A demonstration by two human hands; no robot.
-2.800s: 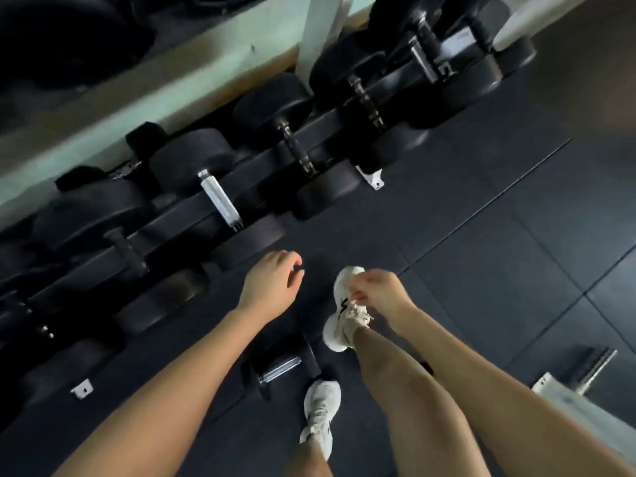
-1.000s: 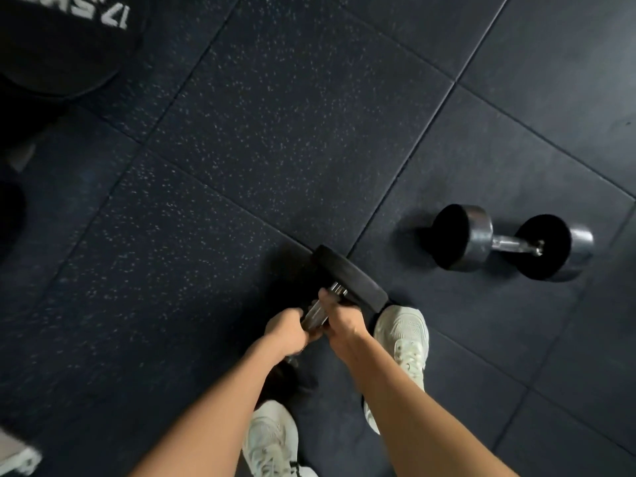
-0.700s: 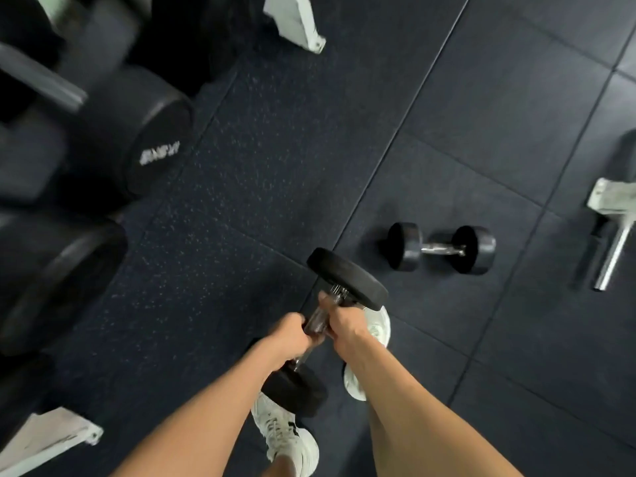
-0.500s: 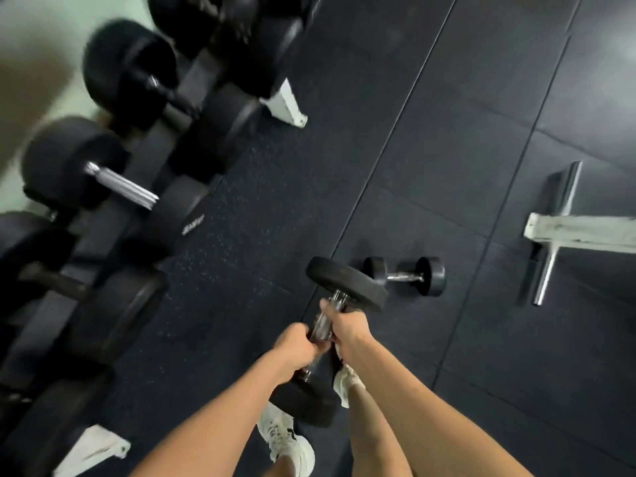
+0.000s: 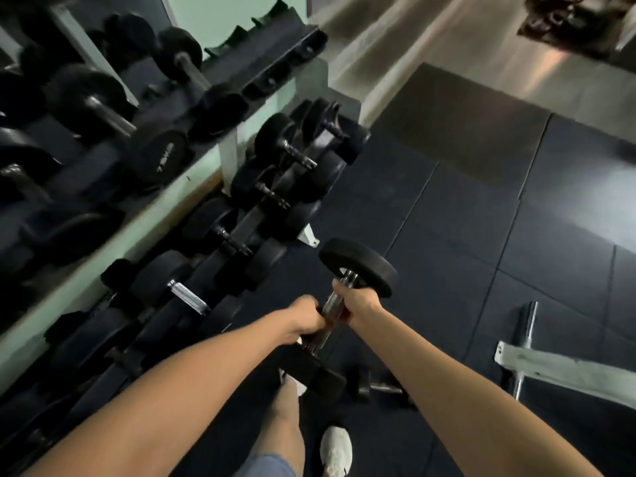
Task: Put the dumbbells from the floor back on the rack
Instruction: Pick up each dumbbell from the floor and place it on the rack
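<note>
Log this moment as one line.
both hands: left hand, right hand grip dumbbell handle | lifted | rack left | small dumbbell on floor

One head-worn view looks steeply down and forward, close over the forearms, dumbbell rack [image 5: 220,187] left, rubber floor [image 5: 481,235] right.

Dim overall | glare on floor [image 5: 488,60] top right | motion blur – rack [image 5: 113,156] | wide-angle edge bending

Black dumbbell [image 5: 356,266], chrome handle. Black rack [image 5: 282,60] at 10 o'clock, mint-green wall [image 5: 220,15]. Dark floor tiles [image 5: 464,235]. White sneaker [image 5: 336,451] at 6 o'clock.
</note>
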